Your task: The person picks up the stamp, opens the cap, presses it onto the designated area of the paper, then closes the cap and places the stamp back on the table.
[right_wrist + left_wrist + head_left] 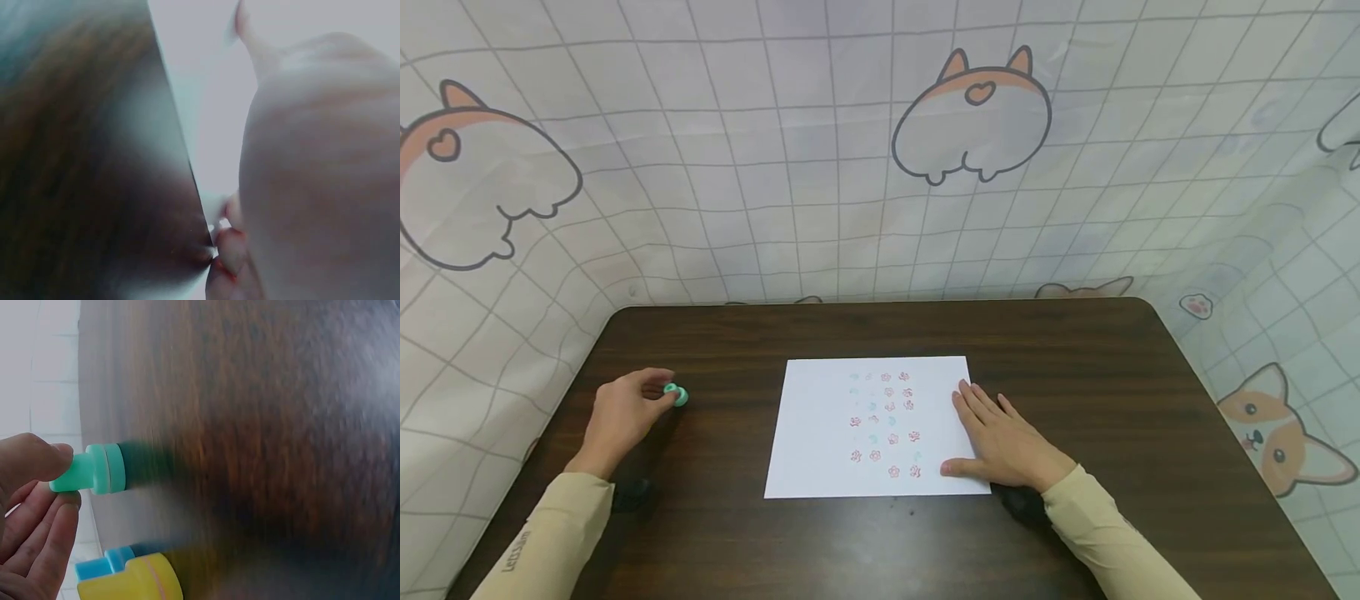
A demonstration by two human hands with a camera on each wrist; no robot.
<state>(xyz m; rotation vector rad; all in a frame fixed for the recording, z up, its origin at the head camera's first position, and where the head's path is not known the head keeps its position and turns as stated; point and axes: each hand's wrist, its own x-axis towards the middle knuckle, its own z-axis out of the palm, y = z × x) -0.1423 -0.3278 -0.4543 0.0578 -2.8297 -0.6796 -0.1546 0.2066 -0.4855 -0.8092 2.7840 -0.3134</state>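
My left hand [627, 410] pinches a small green stamp [679, 395] between thumb and fingertips at the left of the table. In the left wrist view the green stamp [107, 469] is held by its narrower end, its wide end at the tabletop. Below it there stand a blue stamp [103, 567] and a yellow stamp [140, 581], both hidden in the head view. Flat on the right edge of a white sheet of paper [812, 433] lies my right hand [1000, 440], fingers straight. Rows of small red and pale blue prints [891, 421] mark the sheet.
The dark brown wooden table [715, 533] has rounded far corners. Behind it and along both sides hangs a white grid-patterned cloth [760, 167] with cartoon dogs.
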